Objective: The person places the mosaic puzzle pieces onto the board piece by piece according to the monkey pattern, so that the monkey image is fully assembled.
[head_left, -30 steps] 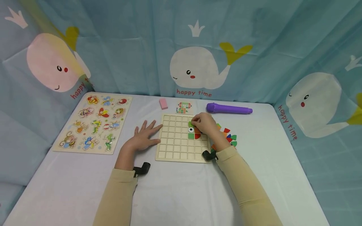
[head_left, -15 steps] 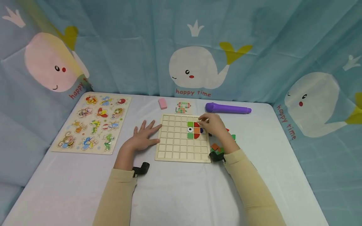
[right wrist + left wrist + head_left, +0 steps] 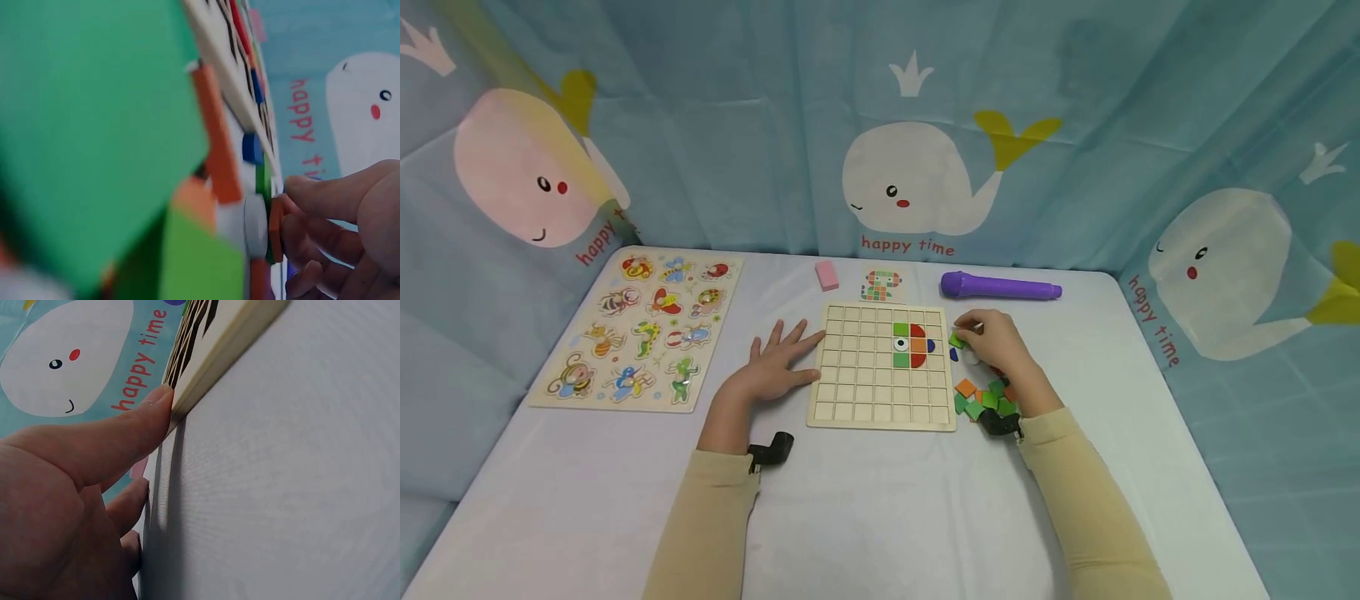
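Note:
My left hand lies spread on the white cloth, its thumb and forefinger touching the left edge of the wooden grid board. In the left wrist view, the thumb presses against the board's side. A green tile, an eye tile, red quarter-round pieces, an orange tile and a blue piece sit in the grid. Beyond the right edge, my right hand bends its fingers down by a green piece. In the right wrist view, an orange piece is at its fingertips; I cannot tell whether they pinch it.
Loose coloured tiles pile up right of the board, with a blue piece and a white disc nearby. Behind stand a pink block, a pattern card and a purple toy microphone. An insect puzzle lies left.
My right hand has moved right, off the board to the loose pieces beside it. A blue piece now shows in the grid beside the orange tile. The left hand stays at the board's edge.

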### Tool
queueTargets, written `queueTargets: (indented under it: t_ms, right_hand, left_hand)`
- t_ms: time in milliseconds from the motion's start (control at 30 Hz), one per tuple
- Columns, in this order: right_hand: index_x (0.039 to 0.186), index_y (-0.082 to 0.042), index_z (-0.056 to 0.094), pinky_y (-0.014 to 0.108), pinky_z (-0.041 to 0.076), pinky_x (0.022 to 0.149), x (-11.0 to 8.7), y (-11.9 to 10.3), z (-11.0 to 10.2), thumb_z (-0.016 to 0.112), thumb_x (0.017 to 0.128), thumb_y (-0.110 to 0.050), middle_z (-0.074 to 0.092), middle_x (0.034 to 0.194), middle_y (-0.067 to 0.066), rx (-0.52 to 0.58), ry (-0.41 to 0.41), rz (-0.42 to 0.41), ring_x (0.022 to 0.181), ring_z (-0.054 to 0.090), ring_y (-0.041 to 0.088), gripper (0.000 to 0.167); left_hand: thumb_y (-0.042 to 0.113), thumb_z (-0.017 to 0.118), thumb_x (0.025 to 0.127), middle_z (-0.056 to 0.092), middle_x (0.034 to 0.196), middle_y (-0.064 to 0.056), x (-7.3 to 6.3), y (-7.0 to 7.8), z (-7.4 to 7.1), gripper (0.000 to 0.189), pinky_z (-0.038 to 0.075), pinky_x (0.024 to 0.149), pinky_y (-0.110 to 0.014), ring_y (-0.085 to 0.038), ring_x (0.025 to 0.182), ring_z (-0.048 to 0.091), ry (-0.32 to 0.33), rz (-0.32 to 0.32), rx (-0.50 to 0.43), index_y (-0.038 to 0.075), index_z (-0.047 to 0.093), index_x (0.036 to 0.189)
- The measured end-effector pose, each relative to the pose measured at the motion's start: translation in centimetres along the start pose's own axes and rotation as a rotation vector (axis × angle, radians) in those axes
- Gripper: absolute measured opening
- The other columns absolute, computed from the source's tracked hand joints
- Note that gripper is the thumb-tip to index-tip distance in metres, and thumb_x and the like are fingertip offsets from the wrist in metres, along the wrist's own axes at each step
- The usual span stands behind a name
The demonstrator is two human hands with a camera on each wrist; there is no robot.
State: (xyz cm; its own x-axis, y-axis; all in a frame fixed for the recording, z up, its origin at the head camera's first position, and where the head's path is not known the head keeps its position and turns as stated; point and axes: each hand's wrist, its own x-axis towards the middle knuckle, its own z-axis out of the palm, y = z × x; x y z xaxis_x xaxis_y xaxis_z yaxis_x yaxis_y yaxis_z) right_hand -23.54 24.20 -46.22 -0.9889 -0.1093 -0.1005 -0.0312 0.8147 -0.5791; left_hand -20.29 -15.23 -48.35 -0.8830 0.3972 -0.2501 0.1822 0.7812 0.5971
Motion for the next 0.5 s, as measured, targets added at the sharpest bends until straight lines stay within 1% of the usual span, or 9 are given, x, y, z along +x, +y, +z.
queueTargets:
  t_ms: [200,400,500]
  right_hand:
    - [0.118,-0.012,0.074,0.041,0.056,0.080,-0.4,1.0,-0.8,0.068,0.098,-0.020,0.073,0.112,0.009,-0.036,0.001,0.016,0.099,0.067,0.028,0.022]
    - [0.119,-0.010,0.073,0.040,0.054,0.078,-0.4,1.3,-1.4,0.069,0.097,-0.018,0.071,0.108,0.011,-0.068,-0.009,0.048,0.097,0.066,0.029,0.024]
    - [0.126,-0.010,0.069,0.038,0.051,0.076,-0.2,1.4,-1.6,0.070,0.096,-0.019,0.070,0.108,0.013,-0.088,-0.038,0.074,0.095,0.063,0.029,0.031]
  left_hand:
    - [0.038,0.065,0.097,0.007,0.171,-0.010,0.0,0.0,0.0,0.072,-0.016,0.117,-0.067,-0.041,0.155,-0.015,0.005,-0.005,0.003,0.026,0.031,0.160]
    - [0.038,0.065,0.097,0.007,0.171,-0.010,-0.1,0.0,0.0,0.072,-0.016,0.117,-0.067,-0.041,0.155,-0.015,0.004,-0.008,0.004,0.026,0.031,0.160]
    - [0.038,0.065,0.097,0.007,0.171,-0.009,0.0,0.0,0.1,0.073,-0.017,0.118,-0.066,-0.040,0.155,-0.015,0.002,-0.011,0.004,0.027,0.031,0.160]
